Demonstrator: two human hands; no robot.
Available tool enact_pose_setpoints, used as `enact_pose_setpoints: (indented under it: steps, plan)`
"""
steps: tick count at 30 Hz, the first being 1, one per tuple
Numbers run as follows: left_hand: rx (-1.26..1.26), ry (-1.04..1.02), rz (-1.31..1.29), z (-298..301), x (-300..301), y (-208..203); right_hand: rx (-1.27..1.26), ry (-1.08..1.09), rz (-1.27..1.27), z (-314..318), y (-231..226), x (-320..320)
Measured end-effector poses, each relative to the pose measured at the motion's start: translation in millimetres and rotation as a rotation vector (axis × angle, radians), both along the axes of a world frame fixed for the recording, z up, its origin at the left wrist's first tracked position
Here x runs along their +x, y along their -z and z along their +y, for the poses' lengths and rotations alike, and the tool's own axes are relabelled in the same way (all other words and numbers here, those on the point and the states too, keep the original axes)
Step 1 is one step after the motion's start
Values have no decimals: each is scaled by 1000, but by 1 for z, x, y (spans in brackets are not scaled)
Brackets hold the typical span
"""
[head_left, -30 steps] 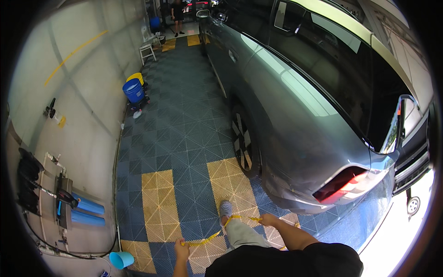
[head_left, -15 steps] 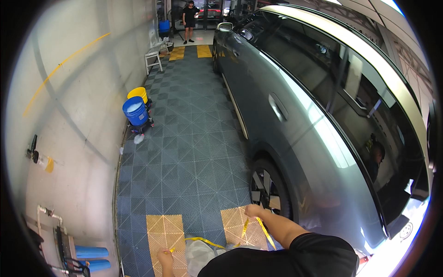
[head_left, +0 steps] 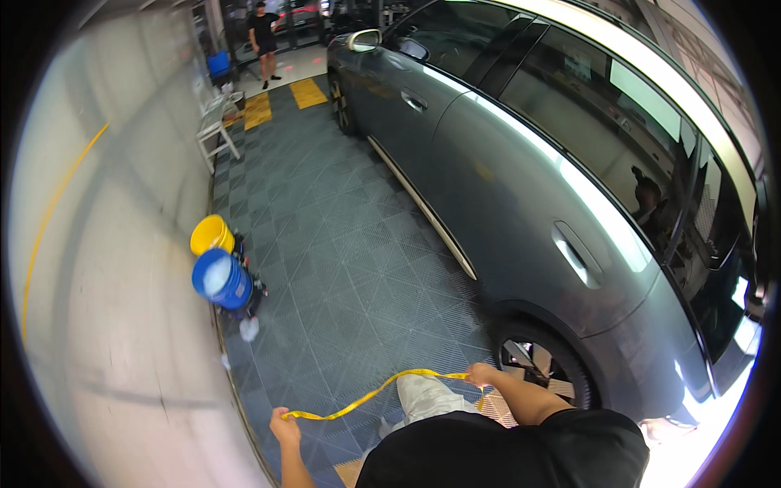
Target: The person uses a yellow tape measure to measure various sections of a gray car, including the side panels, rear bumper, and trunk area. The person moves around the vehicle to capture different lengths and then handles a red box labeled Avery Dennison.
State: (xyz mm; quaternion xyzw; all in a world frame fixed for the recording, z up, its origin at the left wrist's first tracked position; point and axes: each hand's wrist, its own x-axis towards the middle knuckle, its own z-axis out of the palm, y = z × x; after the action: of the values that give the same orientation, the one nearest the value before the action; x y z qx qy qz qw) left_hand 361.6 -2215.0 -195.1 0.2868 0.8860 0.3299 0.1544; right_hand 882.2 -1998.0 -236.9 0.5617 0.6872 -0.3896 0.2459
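A soft yellow measuring tape [head_left: 355, 405] hangs in a loose wavy curve between my two hands, in front of my legs. One end is pinched in my left hand [head_left: 283, 424], at the lower left over the grey floor tiles. Farther along the tape, my right hand [head_left: 481, 375] is closed on it, and a short length dangles below that hand. Just right of my right hand is the rear wheel [head_left: 537, 363] of a dark grey car [head_left: 488, 191]; hand and wheel look apart.
By the left wall [head_left: 122, 268] stand a blue bucket [head_left: 232, 286] with suds and a yellow bucket [head_left: 213, 233], on wheeled bases. A white step bench [head_left: 215, 130] is farther off. At the back stands a person [head_left: 263, 41] in dark clothes. The car fills the right side.
I have moved forward along the car, so the buckets and bench are closer. My hands have risen and spread farther apart, with the tape now stretched between them rather than hanging low.
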Motion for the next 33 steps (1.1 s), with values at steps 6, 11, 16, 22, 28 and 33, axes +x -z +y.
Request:
enact_pose_setpoints:
  steps: [6, 11, 16, 22, 28, 33]
  plan:
    - [-11, 170, -39, 250, -130, -45, 68, -128, -118, 122, 125, -59]
    - [-181, 700, -202, 421, -124, -79, 60, -4, 235, 340, 3, -289]
    - [-33, 827, -386, 614, -173, -139, 231, -578, 797, 543, -168, -524]
    - [178, 643, -631, 811, -353, -94, 332, -570, 729, 711, -209, -704]
    - [90, 711, -527, 1011, -496, -116, 264, -90, 374, 818, -146, -684]
    - [294, 687, -435, 1211, -604, -139, 165, 458, -83, 890, -37, -600]
